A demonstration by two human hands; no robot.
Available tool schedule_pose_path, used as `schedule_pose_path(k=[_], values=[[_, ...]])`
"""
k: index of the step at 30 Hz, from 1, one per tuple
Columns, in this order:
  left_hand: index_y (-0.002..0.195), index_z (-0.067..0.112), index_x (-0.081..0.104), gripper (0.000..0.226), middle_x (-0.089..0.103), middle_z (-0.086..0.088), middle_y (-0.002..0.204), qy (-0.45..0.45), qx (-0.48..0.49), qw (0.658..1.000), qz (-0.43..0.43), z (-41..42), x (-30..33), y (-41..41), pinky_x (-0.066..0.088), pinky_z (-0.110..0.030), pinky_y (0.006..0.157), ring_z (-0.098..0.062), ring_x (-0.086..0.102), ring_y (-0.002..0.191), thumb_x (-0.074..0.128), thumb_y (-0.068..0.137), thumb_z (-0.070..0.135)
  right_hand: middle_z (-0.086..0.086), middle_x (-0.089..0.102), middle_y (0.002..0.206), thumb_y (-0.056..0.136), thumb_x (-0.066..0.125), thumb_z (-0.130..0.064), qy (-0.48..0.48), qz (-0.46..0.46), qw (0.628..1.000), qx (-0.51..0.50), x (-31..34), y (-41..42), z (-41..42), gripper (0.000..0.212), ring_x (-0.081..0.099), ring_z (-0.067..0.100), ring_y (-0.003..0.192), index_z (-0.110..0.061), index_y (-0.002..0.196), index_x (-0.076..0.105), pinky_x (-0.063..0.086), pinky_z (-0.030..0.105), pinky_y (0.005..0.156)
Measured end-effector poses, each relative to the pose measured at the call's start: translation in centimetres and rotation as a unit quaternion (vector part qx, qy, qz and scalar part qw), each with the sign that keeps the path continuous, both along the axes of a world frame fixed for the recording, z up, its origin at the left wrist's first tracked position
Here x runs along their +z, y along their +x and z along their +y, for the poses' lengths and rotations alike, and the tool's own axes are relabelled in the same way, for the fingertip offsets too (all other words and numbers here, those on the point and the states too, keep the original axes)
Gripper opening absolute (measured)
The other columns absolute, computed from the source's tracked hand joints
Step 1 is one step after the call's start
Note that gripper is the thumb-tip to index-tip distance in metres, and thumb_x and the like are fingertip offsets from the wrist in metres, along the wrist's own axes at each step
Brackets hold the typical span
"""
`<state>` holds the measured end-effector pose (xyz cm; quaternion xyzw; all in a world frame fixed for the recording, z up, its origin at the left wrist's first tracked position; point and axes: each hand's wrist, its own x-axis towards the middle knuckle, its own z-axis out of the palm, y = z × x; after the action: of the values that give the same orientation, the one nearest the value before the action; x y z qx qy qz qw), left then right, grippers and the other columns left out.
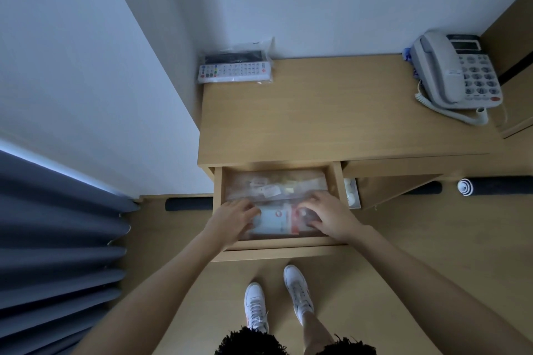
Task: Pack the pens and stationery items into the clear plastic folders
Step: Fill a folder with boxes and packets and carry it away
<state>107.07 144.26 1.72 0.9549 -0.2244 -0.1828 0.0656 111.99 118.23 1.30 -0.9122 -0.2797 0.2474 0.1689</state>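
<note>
Both hands reach into the open drawer. The left hand and right hand hold the near clear folder with curled fingers. Likely next: lift it to the desk at 12 o'clock.

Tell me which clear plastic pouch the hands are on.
The near pouch at the drawer's front, holding a pale blue packet. Left hand and right hand rest on it; the far pouch behind them lies untouched.

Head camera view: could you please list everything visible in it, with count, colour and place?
desk: one, light wood, against wall
drawer: one, light wood, pulled open
clear folders: at least two, see-through, in drawer
remote: one, white, in clear bag, desk's back left
telephone: one, grey, desk's right
curtain: one, blue-grey, left
shoes: two, white, on floor
left hand: on near folder
right hand: on near folder
</note>
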Motion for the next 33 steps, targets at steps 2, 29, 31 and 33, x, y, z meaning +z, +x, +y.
schedule_pose_path(k=[2, 29, 31, 33], values=[[0.118, 0.021, 0.051, 0.077, 0.063, -0.009, 0.110, 0.026, 0.026, 0.999, -0.016, 0.2, -0.3, 0.0, 0.054, -0.033, 0.076, -0.027, 0.066, 0.095, 0.089, 0.054, 0.037, 0.003, 0.045, 0.130, 0.086, 0.065, -0.022, -0.026, -0.038, 0.999, 0.014, 0.1, 0.0, 0.0, 0.045, 0.039, 0.019, 0.125, -0.026, 0.130, 0.052, 0.033, 0.031, 0.100], [0.150, 0.017, -0.015, 0.088, -0.019, -0.009, 0.158, 0.142, 0.036, 0.979, 0.142, -1.3, 0.0, 1.4, 0.002, -0.041, 0.118, -0.028, -0.011, 0.146, 0.052, 0.095, 0.034, 0.005, 0.003, 0.160, 0.091, 0.054, -0.045, -0.120, -0.079, 0.987, 0.069, -0.2, 0.1, 0.7, 0.078, 0.004, 0.023, 0.147, -0.028, 0.152, 0.010, 0.009, 0.037, 0.118], [0.152, 0.017, -0.007, 0.083, -0.010, -0.010, 0.159, 0.134, 0.037, 0.983, 0.118, -1.5, 0.3, 1.5, 0.012, -0.041, 0.117, -0.029, 0.000, 0.147, 0.052, 0.095, 0.032, 0.009, 0.008, 0.159, 0.090, 0.057, -0.045, -0.122, -0.081, 0.987, 0.062, 0.2, 0.2, 0.9, 0.077, 0.008, 0.026, 0.146, -0.029, 0.152, 0.015, 0.016, 0.039, 0.116], [0.152, 0.017, 0.005, 0.070, 0.004, -0.010, 0.159, 0.115, 0.039, 0.989, 0.088, -1.5, 0.5, 1.4, 0.026, -0.038, 0.112, -0.029, 0.014, 0.144, 0.047, 0.098, 0.032, 0.009, 0.019, 0.156, 0.091, 0.056, -0.041, -0.117, -0.089, 0.987, 0.060, 0.2, 0.2, 0.9, 0.070, 0.017, 0.026, 0.143, -0.027, 0.151, 0.022, 0.027, 0.038, 0.111]])
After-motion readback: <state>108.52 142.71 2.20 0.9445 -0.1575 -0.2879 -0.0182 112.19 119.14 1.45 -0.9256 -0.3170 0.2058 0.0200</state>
